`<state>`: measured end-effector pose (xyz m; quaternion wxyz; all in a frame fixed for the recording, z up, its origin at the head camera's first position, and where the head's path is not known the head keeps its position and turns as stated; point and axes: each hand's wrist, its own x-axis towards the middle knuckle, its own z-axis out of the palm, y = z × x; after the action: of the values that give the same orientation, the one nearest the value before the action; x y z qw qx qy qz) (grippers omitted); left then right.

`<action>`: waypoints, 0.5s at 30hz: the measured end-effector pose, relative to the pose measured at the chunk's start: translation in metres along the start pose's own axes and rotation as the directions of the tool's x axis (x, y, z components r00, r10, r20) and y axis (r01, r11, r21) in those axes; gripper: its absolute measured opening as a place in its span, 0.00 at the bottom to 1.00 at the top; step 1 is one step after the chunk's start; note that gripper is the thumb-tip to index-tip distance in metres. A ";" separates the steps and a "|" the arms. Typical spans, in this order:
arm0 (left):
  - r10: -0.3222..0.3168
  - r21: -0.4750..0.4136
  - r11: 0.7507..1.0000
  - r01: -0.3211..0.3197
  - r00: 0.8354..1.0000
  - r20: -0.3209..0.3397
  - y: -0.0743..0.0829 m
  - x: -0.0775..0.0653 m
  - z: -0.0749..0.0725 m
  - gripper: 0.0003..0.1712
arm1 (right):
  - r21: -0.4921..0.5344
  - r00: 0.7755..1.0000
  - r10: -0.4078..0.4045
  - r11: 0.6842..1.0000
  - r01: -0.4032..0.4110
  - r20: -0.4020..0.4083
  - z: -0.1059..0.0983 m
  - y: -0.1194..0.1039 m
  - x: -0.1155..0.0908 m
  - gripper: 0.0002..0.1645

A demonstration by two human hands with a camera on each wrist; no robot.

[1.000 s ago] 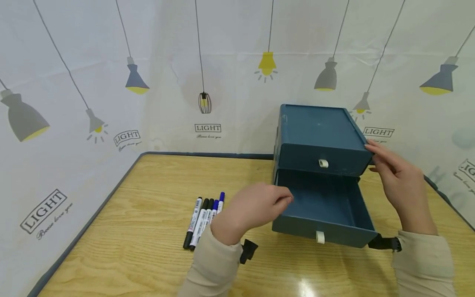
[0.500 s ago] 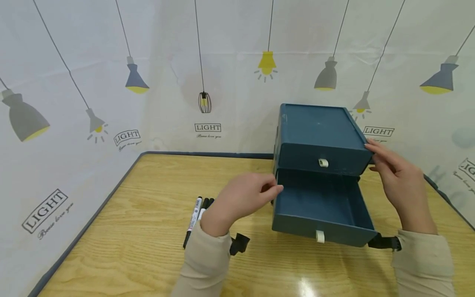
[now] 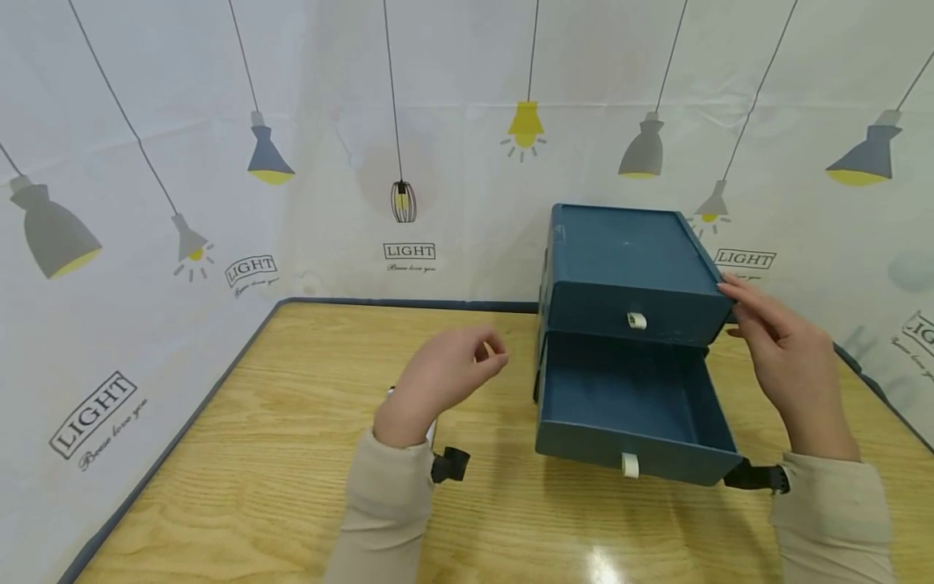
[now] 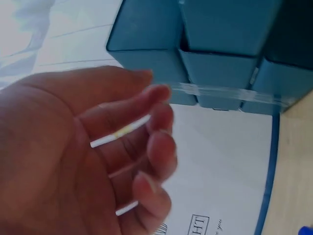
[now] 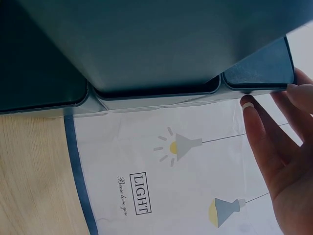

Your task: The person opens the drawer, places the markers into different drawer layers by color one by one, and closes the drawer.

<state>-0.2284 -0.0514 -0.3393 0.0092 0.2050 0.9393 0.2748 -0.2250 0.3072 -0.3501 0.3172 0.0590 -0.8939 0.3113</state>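
A dark blue drawer cabinet (image 3: 620, 247) stands at the back right of the table. Its top drawer is closed, while the drawer (image 3: 627, 397) below is pulled out, with nothing visible inside. My right hand (image 3: 791, 365) rests its fingertips on the cabinet's upper right front corner; the right wrist view shows its fingers (image 5: 257, 122) along the side. My left hand (image 3: 441, 377) is over the table left of the cabinet, holding nothing, its fingers (image 4: 159, 152) loosely bent. Beneath it lie markers (image 3: 432, 434), mostly hidden by the hand and sleeve; a blue cap (image 4: 306, 230) shows in the left wrist view.
White tabs (image 3: 631, 465) serve as pulls on the drawer fronts. The wooden table (image 3: 292, 422) ends at a blue-edged border against a white backdrop (image 3: 467, 178) printed with lamps. Black straps (image 3: 450, 465) are on both wrists.
My left hand has moved left, away from the pulled-out drawer and over the markers, covering most of them. My right hand and the cabinet have stayed in place.
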 end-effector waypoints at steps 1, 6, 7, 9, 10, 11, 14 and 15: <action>-0.016 0.007 1.000 0.016 1.000 0.008 -0.002 0.001 0.001 0.07 | 0.002 1.000 0.000 1.000 0.000 -0.001 0.000 0.000 0.000 0.20; -0.116 0.039 0.993 0.114 0.992 0.054 -0.010 0.003 0.005 0.11 | 0.004 1.000 0.003 1.000 -0.003 -0.003 0.000 0.000 0.000 0.20; -0.135 0.041 0.990 0.132 0.989 0.063 -0.011 0.003 0.006 0.12 | 0.001 1.000 0.004 1.000 -0.004 -0.004 0.000 0.000 0.000 0.20; -0.166 0.049 0.985 0.163 0.983 0.077 -0.015 0.003 0.007 0.14 | -0.004 1.000 0.005 1.000 -0.005 -0.005 0.000 -0.001 0.000 0.20; -0.178 0.052 0.983 0.174 0.980 0.083 -0.016 0.004 0.008 0.14 | -0.002 1.000 0.005 1.000 -0.005 -0.004 0.000 -0.001 0.000 0.20; -0.190 0.056 0.981 0.186 0.978 0.086 -0.018 0.004 0.009 0.15 | 0.000 1.000 0.005 1.000 -0.005 -0.004 -0.001 -0.001 0.000 0.20; -0.230 0.060 0.972 0.226 0.970 0.080 -0.025 0.005 0.011 0.18 | -0.001 1.000 0.001 1.000 -0.001 -0.003 0.000 -0.001 0.000 0.20; -0.241 0.060 0.970 0.237 0.968 0.073 -0.028 0.005 0.012 0.19 | -0.001 1.000 -0.001 1.000 0.001 -0.003 0.000 -0.001 0.000 0.20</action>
<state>-0.2422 -0.0645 -0.3634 0.0745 0.1015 0.9627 0.2395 -0.2248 0.3065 -0.3491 0.3188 0.0586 -0.8935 0.3107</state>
